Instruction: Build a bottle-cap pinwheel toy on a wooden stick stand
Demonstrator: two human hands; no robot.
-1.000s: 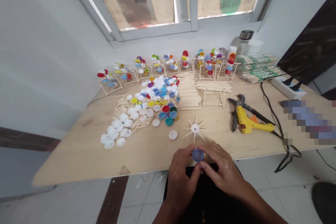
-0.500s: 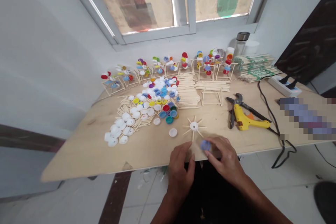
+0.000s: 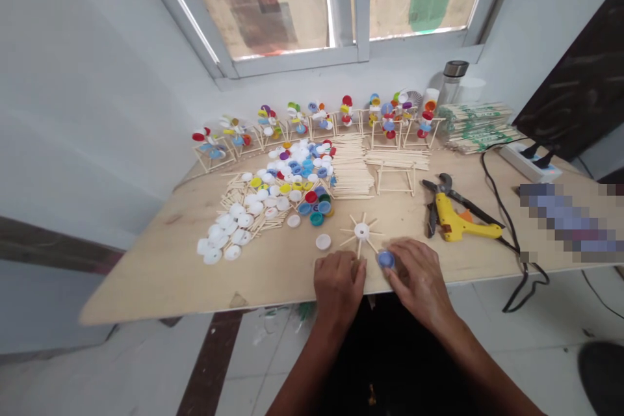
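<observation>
Pinching a round blue plastic cap, right hand, stick-spoked wheel nearby, left hand, grip unclear

Gap between wheel and glue gun

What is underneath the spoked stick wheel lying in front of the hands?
The wooden tabletop shows through gaps in the stick wheel. Whatever lies directly beneath its white hub or its spokes is covered and cannot be seen.
</observation>
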